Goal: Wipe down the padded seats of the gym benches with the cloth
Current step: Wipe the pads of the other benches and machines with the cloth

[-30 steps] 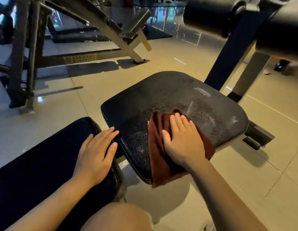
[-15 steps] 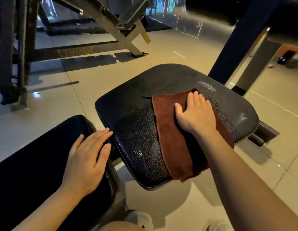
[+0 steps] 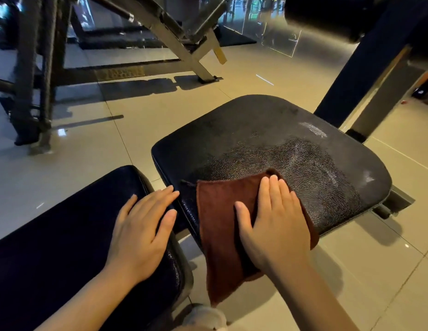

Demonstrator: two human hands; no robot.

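Brown cloth (image 3: 222, 211) under right hand (image 3: 275, 225), on black seat (image 3: 268, 139)

the cloth (image 3: 222, 218) is reddish brown. the seat pad (image 3: 268, 139) is black with a pebbled grain. the floor tiles (image 3: 160, 120) are beige.
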